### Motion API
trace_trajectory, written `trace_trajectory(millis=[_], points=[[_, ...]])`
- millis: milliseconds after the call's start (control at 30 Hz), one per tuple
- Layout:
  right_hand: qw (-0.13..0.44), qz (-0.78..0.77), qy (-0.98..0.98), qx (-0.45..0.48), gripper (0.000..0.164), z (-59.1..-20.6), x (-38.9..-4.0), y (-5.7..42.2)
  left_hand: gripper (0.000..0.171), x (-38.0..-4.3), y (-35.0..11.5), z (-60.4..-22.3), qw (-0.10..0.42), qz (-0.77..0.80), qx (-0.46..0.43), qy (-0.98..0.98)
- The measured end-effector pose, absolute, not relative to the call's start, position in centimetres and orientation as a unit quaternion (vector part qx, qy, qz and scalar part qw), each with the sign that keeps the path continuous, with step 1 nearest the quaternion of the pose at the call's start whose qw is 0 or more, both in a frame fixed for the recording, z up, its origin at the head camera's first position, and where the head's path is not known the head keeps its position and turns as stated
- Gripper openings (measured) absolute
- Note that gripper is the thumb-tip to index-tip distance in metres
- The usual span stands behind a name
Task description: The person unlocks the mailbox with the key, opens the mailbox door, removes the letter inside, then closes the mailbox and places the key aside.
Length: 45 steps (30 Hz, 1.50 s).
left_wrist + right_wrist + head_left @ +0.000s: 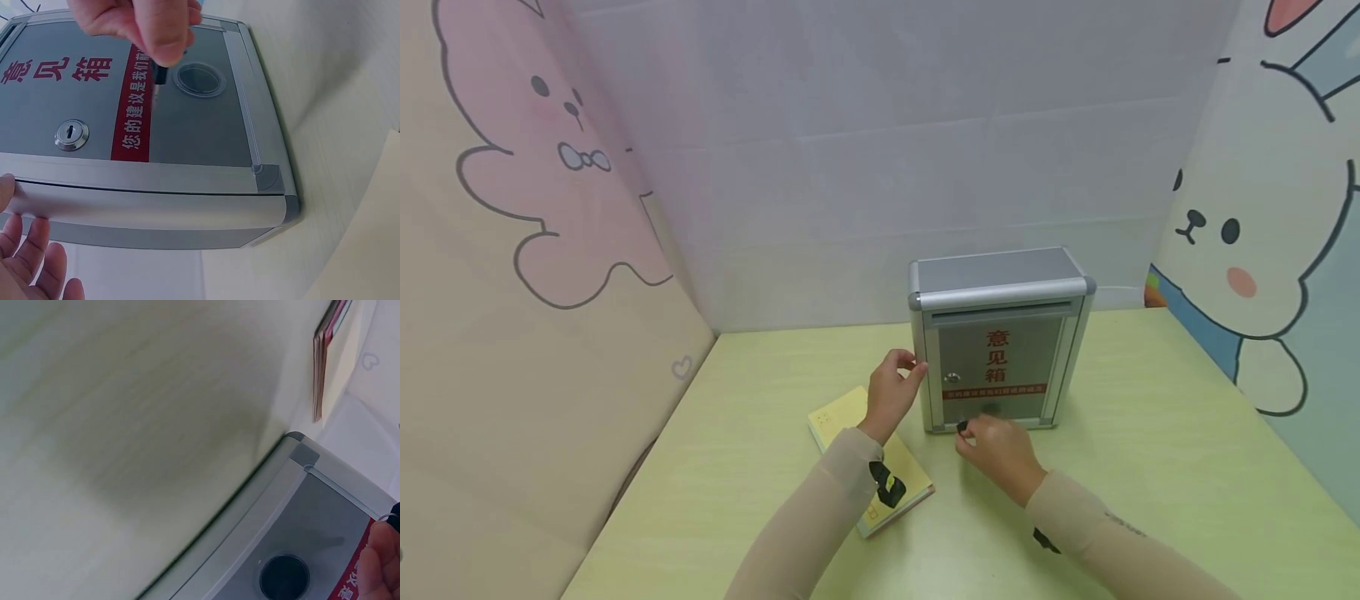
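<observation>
A grey metal suggestion box [1000,358] with red lettering stands upright on the table, its slotted front facing me. On its front is a round keyhole lock [72,135], its slot bare. My right hand [1000,450] pinches a small key [160,75] with a black head, its blade pointing toward the box front, near the lower part of the door. A ring [389,516] shows at the key's head in the right wrist view. My left hand [895,392] rests its fingertips [39,232] against the box's left side, the thumb at the front edge.
A yellow-covered book [910,467] lies on the pale green table [752,467], partly under my left forearm. A round window [200,80] sits low in the box door. Behind the box hangs a white cloth [820,192], with cartoon-printed cloths at both sides.
</observation>
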State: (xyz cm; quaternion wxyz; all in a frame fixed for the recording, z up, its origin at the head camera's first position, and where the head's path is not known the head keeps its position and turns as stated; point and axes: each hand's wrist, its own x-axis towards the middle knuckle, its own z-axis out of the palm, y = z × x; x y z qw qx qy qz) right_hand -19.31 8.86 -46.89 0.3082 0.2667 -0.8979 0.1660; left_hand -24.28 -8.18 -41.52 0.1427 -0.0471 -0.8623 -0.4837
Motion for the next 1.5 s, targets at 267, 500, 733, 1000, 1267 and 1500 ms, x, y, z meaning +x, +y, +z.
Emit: trace_trajectory(millis=[267,500,733,1000,1267,1500], points=[[0.3,0.156,-0.903,0.265,0.017,-48.0,-19.0,8.7,0.023,-24.2,-8.3,-41.7,0.151,-0.47,-0.066,-0.867],[0.272,0.139,-0.912,0.272,0.015,-48.8,-18.7,8.6,0.023,-24.2,-8.4,-41.7,0.154,-0.464,-0.069,-0.87],[0.252,0.111,-0.92,0.277,0.023,-49.7,-18.5,8.9,0.024,-24.2,-8.3,-41.5,0.149,-0.459,-0.065,-0.874],[0.19,0.114,-0.938,0.268,0.03,-49.6,-18.1,9.0,0.024,-24.3,-8.2,-41.5,0.144,-0.463,-0.054,-0.873],[0.143,0.111,-0.948,0.263,0.035,-49.3,-17.9,8.8,0.024,-24.3,-8.3,-41.3,0.144,-0.461,-0.058,-0.874],[0.106,0.117,-0.953,0.26,0.033,-49.4,-17.8,8.6,0.025,-24.3,-8.3,-41.5,0.141,-0.462,-0.06,-0.874]])
